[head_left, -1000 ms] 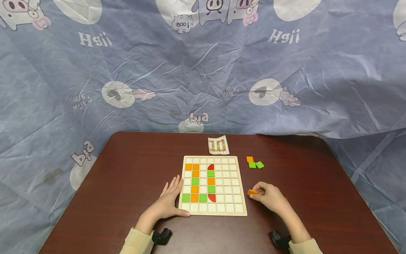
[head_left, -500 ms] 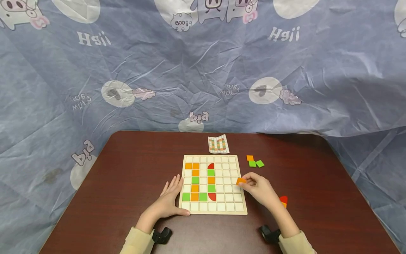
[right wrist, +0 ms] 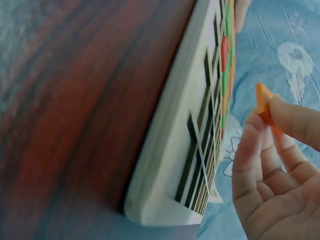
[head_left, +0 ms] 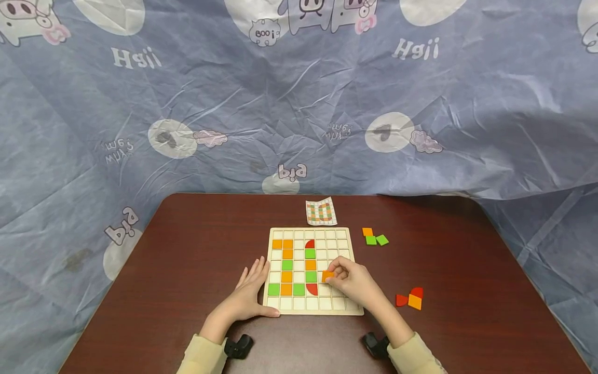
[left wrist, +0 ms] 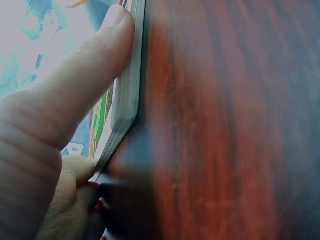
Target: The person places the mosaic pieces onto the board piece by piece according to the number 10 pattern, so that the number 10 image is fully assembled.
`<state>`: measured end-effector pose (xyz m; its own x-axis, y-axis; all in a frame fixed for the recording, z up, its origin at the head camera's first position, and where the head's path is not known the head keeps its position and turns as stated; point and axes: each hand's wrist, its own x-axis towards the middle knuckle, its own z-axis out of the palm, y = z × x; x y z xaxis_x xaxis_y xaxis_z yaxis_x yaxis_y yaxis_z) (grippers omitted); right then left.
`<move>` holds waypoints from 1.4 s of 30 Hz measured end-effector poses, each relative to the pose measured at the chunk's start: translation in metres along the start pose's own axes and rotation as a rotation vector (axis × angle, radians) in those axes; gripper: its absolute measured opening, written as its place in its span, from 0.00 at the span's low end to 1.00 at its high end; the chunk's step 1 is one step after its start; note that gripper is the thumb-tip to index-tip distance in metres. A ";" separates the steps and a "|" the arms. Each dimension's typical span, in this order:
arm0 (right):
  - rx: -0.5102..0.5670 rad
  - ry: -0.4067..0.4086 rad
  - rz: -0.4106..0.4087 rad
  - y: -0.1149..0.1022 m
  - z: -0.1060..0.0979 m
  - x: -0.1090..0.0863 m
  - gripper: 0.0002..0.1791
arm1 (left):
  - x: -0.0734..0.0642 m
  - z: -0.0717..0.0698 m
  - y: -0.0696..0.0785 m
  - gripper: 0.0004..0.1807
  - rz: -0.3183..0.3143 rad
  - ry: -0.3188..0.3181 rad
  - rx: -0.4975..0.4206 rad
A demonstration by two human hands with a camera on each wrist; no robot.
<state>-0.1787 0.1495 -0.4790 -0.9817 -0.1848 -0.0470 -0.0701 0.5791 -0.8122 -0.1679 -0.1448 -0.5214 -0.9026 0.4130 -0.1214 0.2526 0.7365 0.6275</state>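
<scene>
A pale wooden grid board [head_left: 315,312] lies on the table, with green and orange square tiles and two red quarter-round tiles set in its left and middle columns. My left hand [head_left: 249,293] rests along its left side, fingers spread and straight, thumb at the near left corner. In the left wrist view the thumb [left wrist: 92,62] presses against the board's edge. Between thumb and fingertips my right hand [head_left: 353,282] pinches an orange square tile [head_left: 328,276], over the cells just right of the filled middle column. The right wrist view shows that tile [right wrist: 263,105] tilted and raised above the board.
Beyond the board lies a printed pattern card [head_left: 321,212]. One orange tile [head_left: 367,231] and two green tiles [head_left: 371,240] sit at the back right. Nearer, right of the board, are two red quarter-rounds [head_left: 401,300] and an orange tile [head_left: 415,302]. A printed cloth [head_left: 299,104] hangs behind.
My right hand has carried the orange tile leftward from the table beside the board to over its cells, uncovering the red and orange pieces at right. The left hand has stayed still.
</scene>
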 end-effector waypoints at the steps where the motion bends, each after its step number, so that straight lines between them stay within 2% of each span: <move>1: -0.014 -0.008 -0.005 0.000 0.002 0.000 0.09 | 0.000 0.000 0.000 0.69 0.001 0.000 -0.001; 12: -0.103 -0.067 -0.015 0.002 0.015 -0.002 0.08 | 0.000 -0.002 0.003 0.69 -0.007 -0.003 -0.003; 28: -0.227 0.025 -0.064 0.000 0.020 -0.001 0.09 | 0.000 -0.002 0.002 0.69 -0.004 -0.002 0.006; 37: -0.239 0.050 -0.039 -0.001 0.020 -0.001 0.09 | 0.001 -0.002 0.002 0.69 -0.003 -0.001 0.016; 42: -0.167 0.082 0.008 -0.001 0.012 -0.003 0.07 | 0.001 -0.002 0.002 0.69 0.001 0.000 0.022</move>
<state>-0.1732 0.1396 -0.4847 -0.9930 -0.1183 -0.0001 -0.0840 0.7054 -0.7038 -0.1687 -0.1441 -0.5191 -0.9024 0.4136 -0.1207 0.2611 0.7479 0.6102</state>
